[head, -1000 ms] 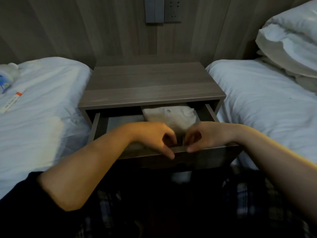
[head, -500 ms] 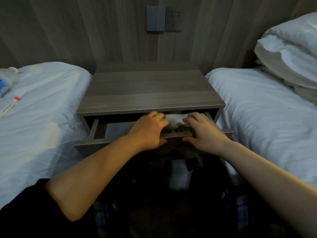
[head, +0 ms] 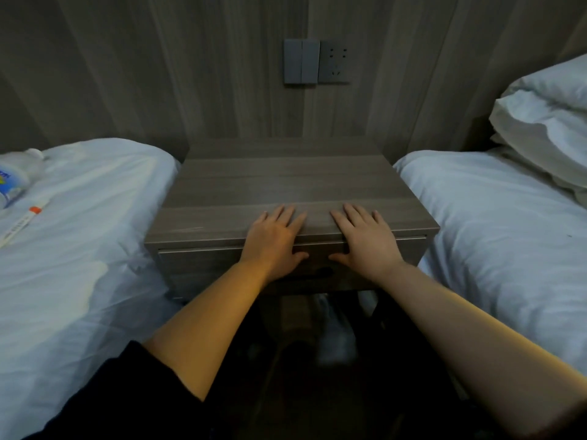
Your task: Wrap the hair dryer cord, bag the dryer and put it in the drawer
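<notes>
A grey-brown wooden nightstand [head: 286, 182] stands between two beds. Its drawer [head: 203, 265] is pushed in flush with the front. The bagged hair dryer is hidden inside and cannot be seen. My left hand [head: 273, 242] lies flat over the front edge, fingers spread on the top and thumb on the drawer face. My right hand [head: 365, 239] rests the same way just to the right, holding nothing.
White beds flank the nightstand, the left bed [head: 79, 249] and the right bed [head: 508, 233]. A plastic bottle [head: 16, 176] and a small tube [head: 23, 222] lie on the left bed. Pillows [head: 546, 128] are stacked at the right. A switch and socket [head: 316, 61] sit on the wall.
The drawer went from wide open, with the white bag visible inside, to fully pushed in. Both hands moved forward with it and now lie flat on the nightstand's front edge.
</notes>
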Demonstrator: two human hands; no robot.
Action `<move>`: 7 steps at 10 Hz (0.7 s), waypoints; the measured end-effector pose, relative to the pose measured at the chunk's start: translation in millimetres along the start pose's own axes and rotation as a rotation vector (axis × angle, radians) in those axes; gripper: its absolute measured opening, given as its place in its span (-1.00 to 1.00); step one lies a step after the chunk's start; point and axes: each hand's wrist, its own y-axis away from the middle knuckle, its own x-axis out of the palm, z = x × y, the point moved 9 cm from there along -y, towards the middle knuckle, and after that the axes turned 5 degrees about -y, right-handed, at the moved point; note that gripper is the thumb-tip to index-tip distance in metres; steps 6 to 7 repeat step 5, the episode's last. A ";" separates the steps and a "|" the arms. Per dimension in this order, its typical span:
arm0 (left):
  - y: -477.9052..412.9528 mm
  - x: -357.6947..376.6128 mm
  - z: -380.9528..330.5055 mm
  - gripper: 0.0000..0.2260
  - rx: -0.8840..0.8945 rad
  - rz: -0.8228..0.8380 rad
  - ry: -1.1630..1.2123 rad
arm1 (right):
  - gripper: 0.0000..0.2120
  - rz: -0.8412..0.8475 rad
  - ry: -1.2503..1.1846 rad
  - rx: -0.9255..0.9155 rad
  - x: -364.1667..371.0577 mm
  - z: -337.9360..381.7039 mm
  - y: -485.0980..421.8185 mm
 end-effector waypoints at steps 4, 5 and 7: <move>1.9 1.7 -0.9 -0.35 -0.031 -0.119 -0.003 | -0.23 -0.046 0.002 0.046 4.0 1.6 -0.7; 1.1 2.6 0.0 -0.35 -0.044 -0.062 -0.010 | -0.17 0.038 -0.082 0.066 -0.2 1.2 1.1; 1.1 2.6 0.0 -0.35 -0.044 -0.062 -0.010 | -0.17 0.038 -0.082 0.066 -0.2 1.2 1.1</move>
